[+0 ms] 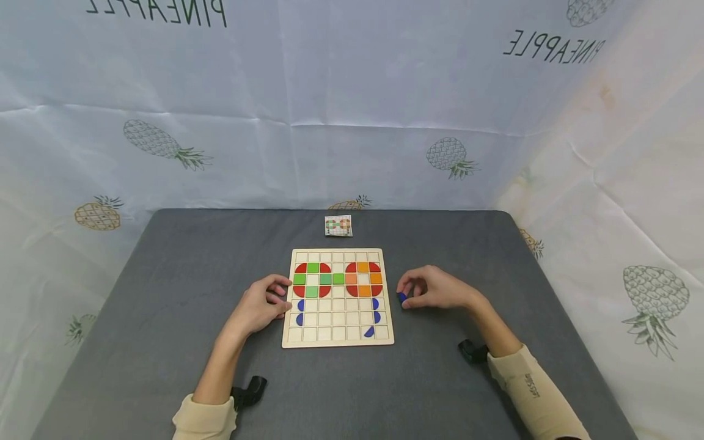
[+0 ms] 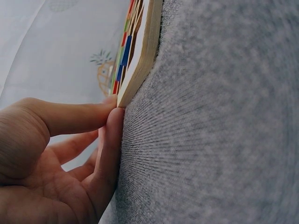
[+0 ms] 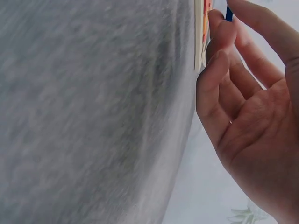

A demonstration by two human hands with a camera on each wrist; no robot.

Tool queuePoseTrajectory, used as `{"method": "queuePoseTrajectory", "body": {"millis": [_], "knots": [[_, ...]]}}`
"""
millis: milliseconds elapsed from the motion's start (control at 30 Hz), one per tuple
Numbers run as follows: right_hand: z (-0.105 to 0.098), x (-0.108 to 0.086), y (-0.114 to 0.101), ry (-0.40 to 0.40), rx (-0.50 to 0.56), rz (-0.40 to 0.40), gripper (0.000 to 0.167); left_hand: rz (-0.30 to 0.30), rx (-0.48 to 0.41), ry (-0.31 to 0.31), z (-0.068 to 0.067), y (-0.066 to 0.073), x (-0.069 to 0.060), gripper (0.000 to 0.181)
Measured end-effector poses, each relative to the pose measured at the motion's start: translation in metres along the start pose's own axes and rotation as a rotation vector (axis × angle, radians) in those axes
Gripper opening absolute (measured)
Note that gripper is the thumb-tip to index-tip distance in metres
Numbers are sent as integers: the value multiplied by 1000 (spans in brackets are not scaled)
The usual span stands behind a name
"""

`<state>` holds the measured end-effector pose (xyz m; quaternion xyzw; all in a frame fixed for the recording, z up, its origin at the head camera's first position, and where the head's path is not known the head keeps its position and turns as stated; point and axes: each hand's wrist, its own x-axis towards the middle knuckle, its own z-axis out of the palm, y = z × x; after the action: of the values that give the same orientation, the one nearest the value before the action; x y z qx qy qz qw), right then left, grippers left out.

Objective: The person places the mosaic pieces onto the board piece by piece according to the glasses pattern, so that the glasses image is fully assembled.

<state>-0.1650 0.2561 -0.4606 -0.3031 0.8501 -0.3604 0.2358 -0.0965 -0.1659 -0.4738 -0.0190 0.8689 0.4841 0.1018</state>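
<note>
A square wooden puzzle board (image 1: 338, 345) with a grid of cells lies on the grey table. Red, green and orange pieces fill part of its upper half. Several blue pieces (image 1: 376, 317) sit in the lower cells, one of them (image 1: 369, 332) tilted near the bottom right. At the board's left edge, my left hand (image 1: 261, 305) holds the rim; thumb and fingers meet there in the left wrist view. To the right of the board, my right hand (image 1: 437, 288) pinches a small blue piece (image 3: 229, 14) between thumb and fingers.
Behind the board lies a small pattern card (image 1: 338, 225) showing coloured shapes. The grey tabletop (image 1: 209, 250) extends around the board. A pineapple-print curtain (image 1: 330, 73) hangs at the back and sides. Black straps with mounts (image 1: 250, 391) are on both wrists.
</note>
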Motion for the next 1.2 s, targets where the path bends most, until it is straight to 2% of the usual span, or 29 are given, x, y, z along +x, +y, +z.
{"method": "queuePoseTrajectory", "body": {"millis": [500, 833, 1200], "knots": [[9, 33, -29, -16, 33, -97, 25, -7, 8, 5, 1, 0, 0, 44], [21, 61, -48, -40, 42, -204, 25, -6, 12, 11, 2, -1, 0, 45], [36, 89, -73, -112, 89, -280, 27, 9, -3, 5, 1, -2, 0, 44]]}}
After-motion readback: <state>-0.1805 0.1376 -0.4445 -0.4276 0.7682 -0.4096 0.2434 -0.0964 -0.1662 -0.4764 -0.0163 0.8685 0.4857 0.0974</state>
